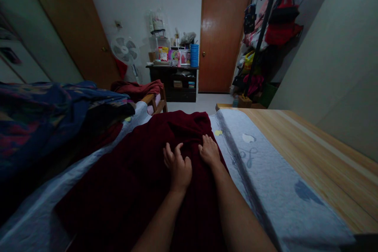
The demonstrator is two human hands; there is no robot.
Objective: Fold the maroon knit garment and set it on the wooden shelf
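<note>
A dark red garment (132, 177) lies spread over the bed, with wrinkles and folds near its far end. My left hand (179, 169) is over the middle of it, fingers apart and slightly curled; whether it touches the cloth I cannot tell. Close to the garment's right edge, my right hand (210, 151) lies palm down on the fabric with its fingers stretched forward. Neither hand grips anything visible. The exact kind of garment is not clear in the dim light.
Beneath the garment is a pale patterned bed mat (262, 177), bordered by bare wooden boards (319, 145) on the right. Piled clothes (59, 126) lie at left. Beyond the bed stand a white fan (125, 49), a black cabinet (181, 86) and a rack of hanging bags (283, 15).
</note>
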